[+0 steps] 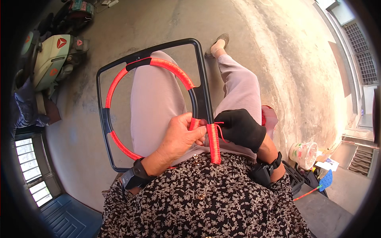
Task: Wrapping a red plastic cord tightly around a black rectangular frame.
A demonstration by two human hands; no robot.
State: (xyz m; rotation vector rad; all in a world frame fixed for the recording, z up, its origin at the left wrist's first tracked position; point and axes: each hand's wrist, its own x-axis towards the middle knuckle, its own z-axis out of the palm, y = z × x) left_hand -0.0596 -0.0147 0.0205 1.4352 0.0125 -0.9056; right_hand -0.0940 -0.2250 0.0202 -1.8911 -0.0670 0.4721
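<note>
A black rounded-square frame with a round ring inside (205,97) rests across my lap. Red cord (174,70) is wound tightly round several stretches of the ring, with bare black between them. More red cord winding (214,146) covers the lower part of the frame's right side. My bare left hand (176,135) closes on the frame there, thumb against the winding. My right hand (243,129), in a black glove, is closed just right of the winding. A loose strand of red cord (220,133) runs to its fingers; the fingertips are partly hidden.
Parked scooters (53,59) stand at the left, above a blue panelled door (70,216). At the right are a clear bag-covered tub (303,154), a blue fly swatter (326,180) and a grey surface (321,210). Something red (270,117) sits beside my right leg.
</note>
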